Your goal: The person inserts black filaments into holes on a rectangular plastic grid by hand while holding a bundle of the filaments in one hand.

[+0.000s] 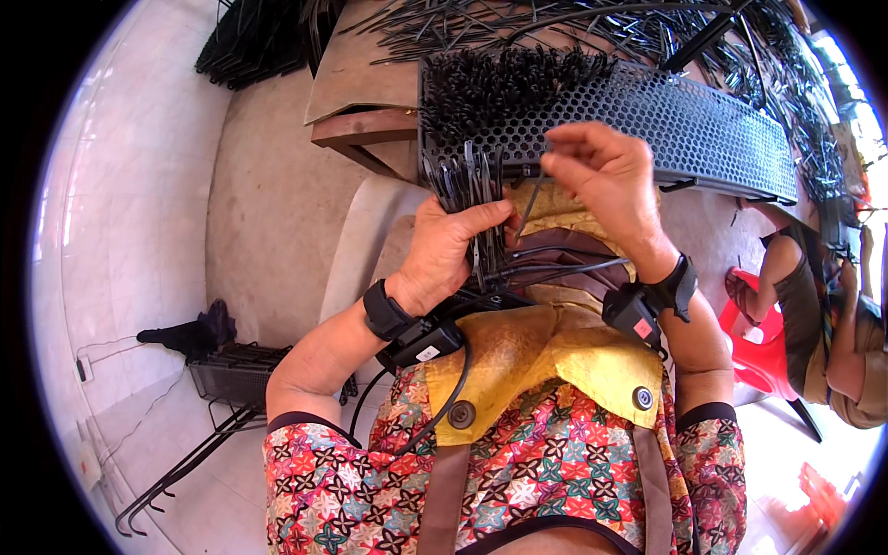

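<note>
My left hand (439, 245) is wrapped round an upright bundle of thin black strips (460, 180), its thumb lying across the front. Slim and glossy, the strips fan out slightly above the fist. To the right and a little higher, my right hand (615, 176) pinches one thin dark strip (532, 205) between thumb and fingers; its lower end slants down beside the left thumb. Just beyond both hands stands a black perforated metal rack (731, 129). Many black strips (509, 88) stand packed upright in the rack's left half. What exactly the strips are, I cannot tell.
Loose black strips (435, 28) are heaped on the wooden table (356, 69) behind the rack. Black cables (564, 270) cross my lap over a yellow apron (504, 342). Another person (814, 314) sits at the right on a red chair (763, 356). A metal stand (231, 393) is at the left.
</note>
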A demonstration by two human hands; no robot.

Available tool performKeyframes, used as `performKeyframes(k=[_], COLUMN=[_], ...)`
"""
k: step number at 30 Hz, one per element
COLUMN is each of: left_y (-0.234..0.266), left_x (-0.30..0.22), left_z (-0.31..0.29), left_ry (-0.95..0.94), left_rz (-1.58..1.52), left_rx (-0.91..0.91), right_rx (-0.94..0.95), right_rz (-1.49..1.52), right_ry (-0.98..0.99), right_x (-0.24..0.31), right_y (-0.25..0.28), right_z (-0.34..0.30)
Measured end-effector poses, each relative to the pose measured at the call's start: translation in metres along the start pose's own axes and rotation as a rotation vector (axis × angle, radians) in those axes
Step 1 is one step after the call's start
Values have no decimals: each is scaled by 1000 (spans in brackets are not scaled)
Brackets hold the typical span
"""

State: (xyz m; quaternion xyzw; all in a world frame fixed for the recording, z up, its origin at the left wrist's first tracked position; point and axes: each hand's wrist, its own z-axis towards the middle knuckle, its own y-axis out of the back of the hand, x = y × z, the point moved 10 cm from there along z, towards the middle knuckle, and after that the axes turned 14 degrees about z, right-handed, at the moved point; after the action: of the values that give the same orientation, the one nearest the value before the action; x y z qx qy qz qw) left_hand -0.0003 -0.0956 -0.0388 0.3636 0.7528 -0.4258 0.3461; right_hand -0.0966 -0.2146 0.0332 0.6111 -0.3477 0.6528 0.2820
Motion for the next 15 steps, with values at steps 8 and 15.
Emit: performKeyframes(k=[8,15], left_y=[2,1], left_x=[5,2], left_z=[2,0], left_ry=[6,-7], left_rz=[-9,-11], left_rx=[28,2], right_rx=[-305,48], right_rz=[-432,-794], right_ry=[851,1099], right_x=[83,65], right_y=[18,-35], right_z=[-1,-1])
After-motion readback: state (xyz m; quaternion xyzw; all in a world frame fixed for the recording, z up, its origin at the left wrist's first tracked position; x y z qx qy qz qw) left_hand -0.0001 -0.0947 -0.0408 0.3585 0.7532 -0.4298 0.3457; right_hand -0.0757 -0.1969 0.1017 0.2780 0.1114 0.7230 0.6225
